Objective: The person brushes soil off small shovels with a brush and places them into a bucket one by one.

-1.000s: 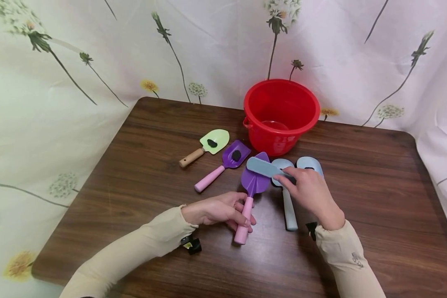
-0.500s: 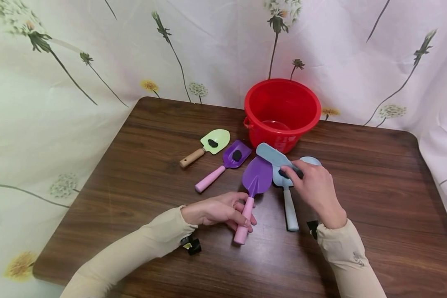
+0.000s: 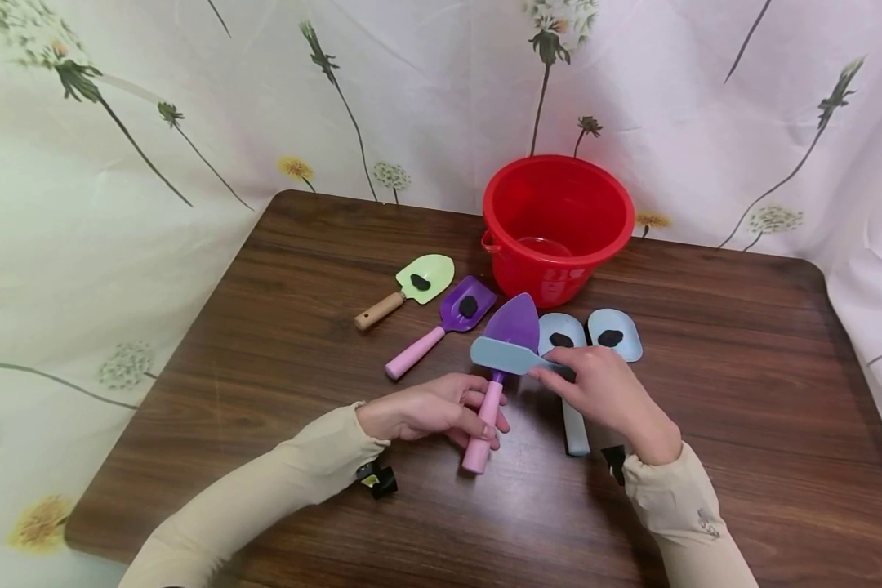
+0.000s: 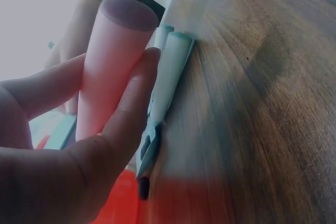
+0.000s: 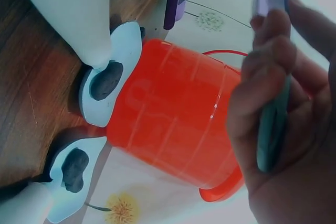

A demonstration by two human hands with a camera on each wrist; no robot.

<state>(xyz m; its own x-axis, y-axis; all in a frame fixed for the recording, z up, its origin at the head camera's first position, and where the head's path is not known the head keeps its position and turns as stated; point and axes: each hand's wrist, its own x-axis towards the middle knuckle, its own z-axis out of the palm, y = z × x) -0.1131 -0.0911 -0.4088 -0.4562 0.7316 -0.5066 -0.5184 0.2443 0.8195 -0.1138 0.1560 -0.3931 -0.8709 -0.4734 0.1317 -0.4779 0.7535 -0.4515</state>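
Brown table, red bucket just behind the held purple trowel.

I'd call the far red bucket smooth, glossy plastic. The purple trowel I hold looks smooth, plastic or painted metal, I can't tell; its pink handle is smooth and satiny. Left, the green trowel has a wooden handle. The black lumps look matt, the tabletop wood-grained with slight sheen, my sleeves matt cloth, the far backdrop creased fabric.
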